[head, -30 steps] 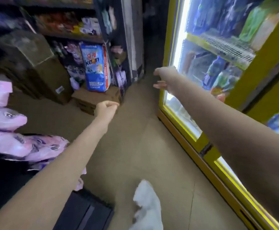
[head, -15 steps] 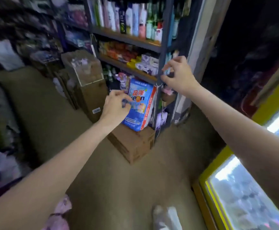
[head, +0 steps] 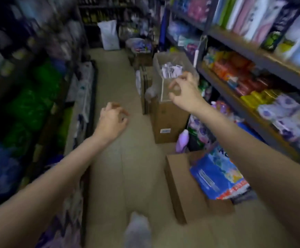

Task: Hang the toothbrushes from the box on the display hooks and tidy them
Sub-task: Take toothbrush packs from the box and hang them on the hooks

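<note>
Two hands raised, nothing held | right hand (head: 186,93) loosely curled, seen just over near rim of open box (head: 165,122) | toothbrushes (head: 171,71) lay at box's far end, ahead of right hand, axis unclear in blur | left hand (head: 112,120) loosely curled, well apart to left | right judged nearer.

White-packaged toothbrushes (head: 171,71) inside open cardboard box (head: 169,120)

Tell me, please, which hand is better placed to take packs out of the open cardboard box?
The right hand, I would judge. It hangs empty, fingers loosely curled, just in front of the open box that holds the white packs. The left hand, also empty, hangs over the aisle floor, well to the box's left.
</note>
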Demonstrator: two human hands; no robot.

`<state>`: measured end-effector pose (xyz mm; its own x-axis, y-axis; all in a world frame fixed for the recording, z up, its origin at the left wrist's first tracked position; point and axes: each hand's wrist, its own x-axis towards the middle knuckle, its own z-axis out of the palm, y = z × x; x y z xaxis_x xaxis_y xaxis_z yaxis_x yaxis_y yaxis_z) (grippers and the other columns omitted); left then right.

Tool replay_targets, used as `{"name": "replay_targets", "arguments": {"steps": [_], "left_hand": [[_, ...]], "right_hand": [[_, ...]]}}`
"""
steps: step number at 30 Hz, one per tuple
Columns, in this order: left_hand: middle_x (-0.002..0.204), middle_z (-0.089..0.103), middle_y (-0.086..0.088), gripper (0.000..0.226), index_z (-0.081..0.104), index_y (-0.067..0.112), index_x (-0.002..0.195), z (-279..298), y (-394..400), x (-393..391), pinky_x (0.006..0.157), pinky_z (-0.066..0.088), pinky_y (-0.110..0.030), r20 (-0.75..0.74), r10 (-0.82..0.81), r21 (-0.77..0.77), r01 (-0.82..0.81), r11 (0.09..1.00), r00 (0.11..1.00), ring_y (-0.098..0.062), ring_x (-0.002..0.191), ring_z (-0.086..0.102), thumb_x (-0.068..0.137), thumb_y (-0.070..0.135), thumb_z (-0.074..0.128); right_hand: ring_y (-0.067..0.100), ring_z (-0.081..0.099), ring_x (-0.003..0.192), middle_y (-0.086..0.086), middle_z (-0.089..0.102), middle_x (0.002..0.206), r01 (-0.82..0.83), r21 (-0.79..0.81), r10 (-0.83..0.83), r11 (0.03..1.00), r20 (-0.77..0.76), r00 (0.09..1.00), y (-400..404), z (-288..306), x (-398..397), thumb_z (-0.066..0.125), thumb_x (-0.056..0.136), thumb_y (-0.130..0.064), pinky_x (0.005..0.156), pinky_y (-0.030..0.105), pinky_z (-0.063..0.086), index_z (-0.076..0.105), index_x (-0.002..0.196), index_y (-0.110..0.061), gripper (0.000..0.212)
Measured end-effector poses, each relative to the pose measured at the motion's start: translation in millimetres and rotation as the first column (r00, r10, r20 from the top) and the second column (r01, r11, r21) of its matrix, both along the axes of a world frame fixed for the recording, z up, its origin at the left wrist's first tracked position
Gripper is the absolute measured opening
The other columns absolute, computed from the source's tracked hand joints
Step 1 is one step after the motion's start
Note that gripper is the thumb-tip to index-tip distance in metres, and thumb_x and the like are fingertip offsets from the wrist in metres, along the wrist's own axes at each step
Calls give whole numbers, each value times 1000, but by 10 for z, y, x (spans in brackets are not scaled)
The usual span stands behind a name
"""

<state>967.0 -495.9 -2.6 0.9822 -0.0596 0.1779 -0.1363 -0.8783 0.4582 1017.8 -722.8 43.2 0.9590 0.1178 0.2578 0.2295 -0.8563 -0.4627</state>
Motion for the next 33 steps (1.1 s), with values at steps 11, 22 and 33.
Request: {"name": "replay_targets", "arguments": {"steps": [11, 22, 33], "left_hand": [[112, 56, -9, 23, 63, 15, 109, 387, 593, 3204, 86, 42, -27, -235, -287, 195, 335, 922, 929, -25, 103, 56, 89, 17, 51], [128, 48, -7, 29, 56, 20, 117, 307, 1300, 6583, 97, 41, -38, -284, -200, 457, 316, 831, 938, -27, 117, 48, 91, 26, 48], [122, 51, -7, 27, 60, 20, 113, 374, 2178, 10080, 93, 43, -37, -152, -304, 422, 340, 840, 940, -27, 114, 50, 88, 25, 52]], "right_hand": [[29, 42, 121, 11, 47, 114, 206, 240, -233, 949, 90, 968, 421, 1002, 3399, 53, 85, -18, 105, 32, 32, 57, 79, -18, 7], [32, 44, 125, 13, 53, 129, 232, 357, -217, 905, -82, 973, 1466, 723, 7019, 56, 84, -25, 104, 41, 37, 60, 85, -16, 10], [29, 35, 129, 14, 36, 138, 256, 271, -245, 928, -76, 967, 2434, 572, 9994, 51, 92, -21, 99, 36, 34, 61, 96, -10, 15]]}}
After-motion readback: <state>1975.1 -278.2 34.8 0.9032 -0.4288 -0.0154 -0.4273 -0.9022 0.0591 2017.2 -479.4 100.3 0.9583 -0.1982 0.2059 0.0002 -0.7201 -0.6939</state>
